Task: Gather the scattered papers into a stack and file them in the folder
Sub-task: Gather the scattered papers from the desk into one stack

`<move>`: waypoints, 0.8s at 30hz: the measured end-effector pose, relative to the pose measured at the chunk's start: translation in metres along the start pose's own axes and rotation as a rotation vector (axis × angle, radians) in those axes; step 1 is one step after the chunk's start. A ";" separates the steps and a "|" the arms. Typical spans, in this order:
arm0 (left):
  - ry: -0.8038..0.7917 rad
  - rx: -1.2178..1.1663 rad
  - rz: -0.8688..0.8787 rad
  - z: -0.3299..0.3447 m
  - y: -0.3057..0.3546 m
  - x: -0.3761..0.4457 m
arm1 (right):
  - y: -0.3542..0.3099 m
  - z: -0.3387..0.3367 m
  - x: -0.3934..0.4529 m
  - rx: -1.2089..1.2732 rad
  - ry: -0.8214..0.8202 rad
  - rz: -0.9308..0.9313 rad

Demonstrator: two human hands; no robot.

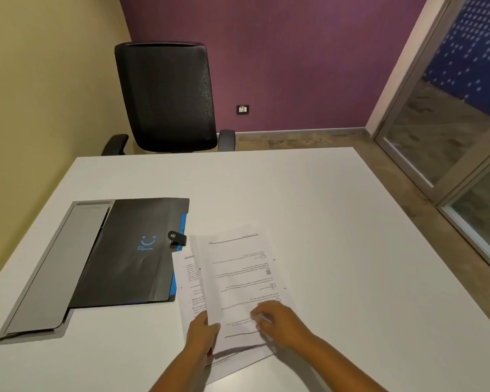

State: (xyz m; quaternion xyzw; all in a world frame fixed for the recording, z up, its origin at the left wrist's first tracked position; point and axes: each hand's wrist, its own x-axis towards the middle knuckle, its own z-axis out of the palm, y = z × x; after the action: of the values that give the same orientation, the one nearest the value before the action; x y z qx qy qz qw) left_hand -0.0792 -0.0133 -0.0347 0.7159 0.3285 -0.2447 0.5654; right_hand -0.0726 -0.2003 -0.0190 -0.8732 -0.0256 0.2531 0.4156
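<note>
Several printed white papers (238, 278) lie in a loose, slightly fanned pile on the white table (337, 222), near its front edge. My left hand (203, 332) grips the pile's left edge, thumb on top. My right hand (277, 321) rests on the top sheet at its near right part, fingers curled and blurred. A black folder (130, 256) with a blue smiley logo, blue inner edge and a snap clasp lies shut just left of the papers, and the lowest sheet's corner touches its right edge.
A grey metal cable tray lid (46, 273) is set into the table under the folder's left side, with a black cable at its near end. A black mesh office chair (167, 100) stands behind the table's far edge. A glass door (450, 131) is at right.
</note>
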 end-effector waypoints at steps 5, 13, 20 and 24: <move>-0.016 -0.008 0.133 -0.015 -0.002 0.000 | 0.017 -0.033 0.009 0.154 0.410 0.113; -0.036 -0.038 0.308 -0.031 0.016 -0.006 | 0.014 -0.077 0.018 0.735 0.118 0.131; 0.079 0.100 0.429 -0.040 0.045 -0.010 | -0.017 -0.084 0.011 0.647 0.227 -0.076; -0.054 -0.064 0.506 -0.043 0.056 -0.017 | -0.032 -0.087 0.009 0.534 0.153 -0.093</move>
State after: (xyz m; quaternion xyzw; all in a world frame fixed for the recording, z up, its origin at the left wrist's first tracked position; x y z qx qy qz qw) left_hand -0.0498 0.0170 0.0239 0.7502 0.1312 -0.1038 0.6397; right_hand -0.0185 -0.2391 0.0469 -0.7471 0.0333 0.1650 0.6430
